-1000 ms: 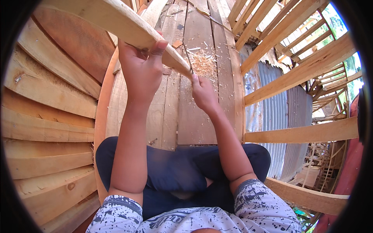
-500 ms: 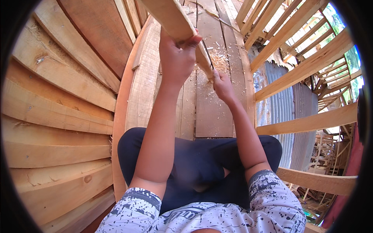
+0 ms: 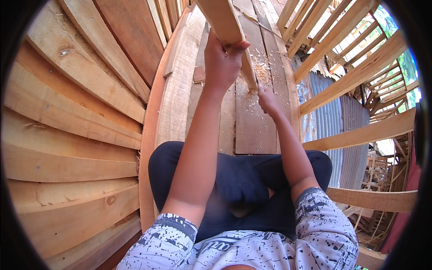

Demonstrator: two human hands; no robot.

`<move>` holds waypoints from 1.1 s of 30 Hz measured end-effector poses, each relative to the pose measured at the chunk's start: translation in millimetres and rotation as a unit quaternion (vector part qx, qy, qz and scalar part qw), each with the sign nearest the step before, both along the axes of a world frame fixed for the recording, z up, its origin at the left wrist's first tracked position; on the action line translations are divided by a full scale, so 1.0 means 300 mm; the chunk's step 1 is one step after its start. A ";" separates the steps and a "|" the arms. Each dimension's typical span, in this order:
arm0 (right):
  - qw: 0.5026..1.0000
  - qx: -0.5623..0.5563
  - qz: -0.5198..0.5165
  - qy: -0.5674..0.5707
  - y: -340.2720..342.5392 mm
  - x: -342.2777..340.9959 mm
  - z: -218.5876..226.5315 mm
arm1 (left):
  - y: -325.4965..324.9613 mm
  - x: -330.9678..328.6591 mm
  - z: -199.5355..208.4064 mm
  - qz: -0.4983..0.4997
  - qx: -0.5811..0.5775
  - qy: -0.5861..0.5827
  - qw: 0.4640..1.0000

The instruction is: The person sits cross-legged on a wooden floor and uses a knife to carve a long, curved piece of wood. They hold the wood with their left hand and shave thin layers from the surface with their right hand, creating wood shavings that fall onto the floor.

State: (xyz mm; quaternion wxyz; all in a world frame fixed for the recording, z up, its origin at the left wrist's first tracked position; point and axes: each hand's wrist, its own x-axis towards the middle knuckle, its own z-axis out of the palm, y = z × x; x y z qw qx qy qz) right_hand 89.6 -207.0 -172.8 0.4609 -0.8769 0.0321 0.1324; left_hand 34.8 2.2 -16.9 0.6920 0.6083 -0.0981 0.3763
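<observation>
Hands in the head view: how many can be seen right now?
2: the left hand grips the wooden piece; the right hand is farther right, by that piece's near end. Some fingers are hidden.

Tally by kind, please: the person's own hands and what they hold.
Hands: 2 (left hand, right hand)
Wood piece: 1
Thin dark tool: 1
Total: 4
</observation>
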 end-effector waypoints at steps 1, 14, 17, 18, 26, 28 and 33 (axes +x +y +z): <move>0.998 -0.058 -0.034 0.008 -0.046 0.006 -0.062 | -0.009 -0.001 -0.002 -0.006 -0.003 0.002 1.000; 0.976 0.201 0.077 -0.028 0.080 -0.045 0.144 | -0.004 0.014 -0.011 0.013 -0.010 -0.017 1.000; 0.977 0.203 0.066 0.000 0.093 -0.053 0.154 | 0.006 -0.002 -0.007 0.000 0.002 0.000 1.000; 0.977 0.200 0.066 -0.002 0.093 -0.053 0.154 | 0.006 -0.003 -0.006 -0.001 -0.001 0.000 1.000; 0.981 0.182 0.072 0.001 0.085 -0.045 0.154 | 0.005 0.012 -0.014 0.023 0.019 -0.038 0.999; 0.982 0.179 0.067 0.001 0.086 -0.050 0.161 | 0.002 0.011 -0.013 0.019 0.013 -0.031 0.999; 0.983 0.175 0.065 -0.004 0.096 -0.057 0.170 | 0.009 0.017 -0.023 0.019 0.013 -0.025 0.999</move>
